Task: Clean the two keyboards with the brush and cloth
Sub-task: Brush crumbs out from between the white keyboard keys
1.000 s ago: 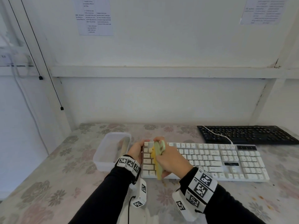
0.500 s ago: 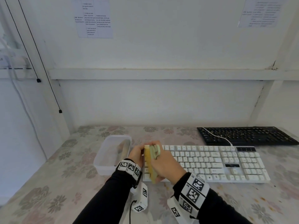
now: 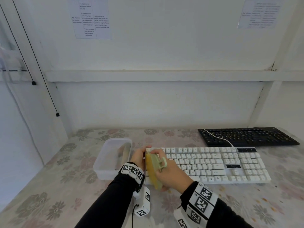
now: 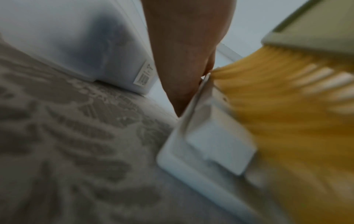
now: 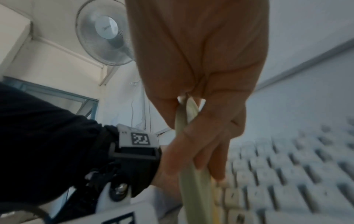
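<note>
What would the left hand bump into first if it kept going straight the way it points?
Probably nothing near. The left hand points away along the white keyboard's left end, beside the plastic box. Past that lies bare table, then the wall. Depth is unclear.

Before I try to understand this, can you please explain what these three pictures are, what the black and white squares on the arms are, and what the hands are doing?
No machine here: a person wears three cameras. One sits on the head and looks down at the table; one sits on each wrist, on the bands with the printed square markers. The right hand grips a brush with yellow bristles and holds it against the left end of the white keyboard. The left hand holds that end of the keyboard. A black keyboard lies behind, and a clear plastic box stands to the left. The blurry close pictures are the wrist views.
</note>
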